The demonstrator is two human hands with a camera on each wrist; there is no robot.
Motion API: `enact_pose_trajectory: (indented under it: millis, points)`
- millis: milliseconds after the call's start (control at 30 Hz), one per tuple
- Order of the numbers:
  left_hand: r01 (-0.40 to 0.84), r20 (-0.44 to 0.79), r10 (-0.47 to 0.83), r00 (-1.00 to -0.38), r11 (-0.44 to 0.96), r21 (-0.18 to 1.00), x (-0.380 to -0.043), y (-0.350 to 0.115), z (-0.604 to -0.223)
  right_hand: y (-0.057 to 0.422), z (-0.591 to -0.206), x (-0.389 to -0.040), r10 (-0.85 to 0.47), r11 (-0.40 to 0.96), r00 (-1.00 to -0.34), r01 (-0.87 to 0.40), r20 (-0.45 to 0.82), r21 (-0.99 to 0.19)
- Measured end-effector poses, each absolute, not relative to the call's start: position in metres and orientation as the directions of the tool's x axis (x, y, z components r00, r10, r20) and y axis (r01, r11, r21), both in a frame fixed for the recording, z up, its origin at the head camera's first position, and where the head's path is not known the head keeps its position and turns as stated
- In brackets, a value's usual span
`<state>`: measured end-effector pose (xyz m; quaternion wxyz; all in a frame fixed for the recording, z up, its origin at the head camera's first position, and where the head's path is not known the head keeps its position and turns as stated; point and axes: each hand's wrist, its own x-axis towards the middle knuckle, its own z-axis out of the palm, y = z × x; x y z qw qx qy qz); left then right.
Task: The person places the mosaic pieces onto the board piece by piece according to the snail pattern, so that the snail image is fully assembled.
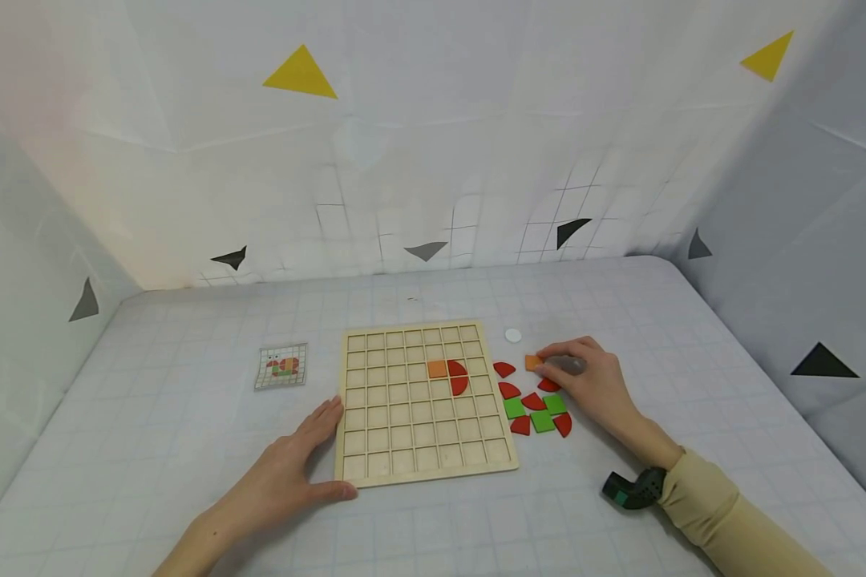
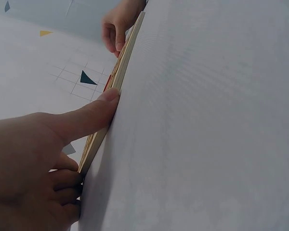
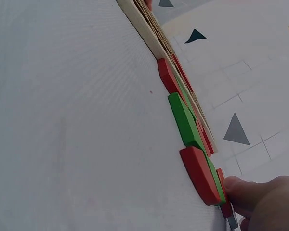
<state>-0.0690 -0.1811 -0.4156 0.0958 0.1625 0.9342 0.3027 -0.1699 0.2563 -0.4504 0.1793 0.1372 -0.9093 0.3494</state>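
Note:
A wooden grid board [image 1: 397,437] lies on the table with an orange square tile [image 1: 437,369] and two red quarter-circle tiles [image 1: 458,377] forming a half circle in its cells. My left hand [image 1: 289,461] braces the board's near left corner, thumb at the front edge and fingers spread along the left side. Right of the board, my right hand [image 1: 592,385] pinches a second orange square tile [image 1: 532,363] between thumb and forefinger. A grey piece [image 1: 573,365] shows partly under that hand. Close by lie green square tiles [image 1: 543,421] and several red quarter-circle tiles [image 1: 563,425].
A small picture card [image 1: 281,366] with a red, green and orange figure on a grid lies left of the board. One white round piece [image 1: 513,336] sits beyond the loose tiles. White sheeting [image 1: 418,160] with coloured triangles rises behind the table.

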Motion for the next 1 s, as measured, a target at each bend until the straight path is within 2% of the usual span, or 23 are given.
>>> enact_pose_trajectory:
  millis: [200,400,700,1000]
  points:
    - [0.240,-0.088,0.361,-0.928,0.764,0.599,-0.069,-0.181,-0.416,0.255,-0.448,-0.170,-0.116,0.725,-0.903,-0.362,0.414,-0.586]
    - [0.244,-0.090,0.367,-0.926,0.763,0.599,-0.069,-0.183,-0.417,0.249,-0.437,-0.165,-0.107,0.699,-0.924,-0.333,0.368,-0.633]
    - [0.235,-0.095,0.362,-0.927,0.762,0.603,-0.069,-0.182,-0.417,0.212,-0.403,-0.157,-0.208,0.623,-0.905,-0.414,0.370,-0.663]
    - [0.243,-0.088,0.367,-0.926,0.758,0.605,-0.068,-0.182,-0.415,0.178,-0.391,-0.161,-0.256,0.571,-0.893,-0.448,0.369,-0.688]
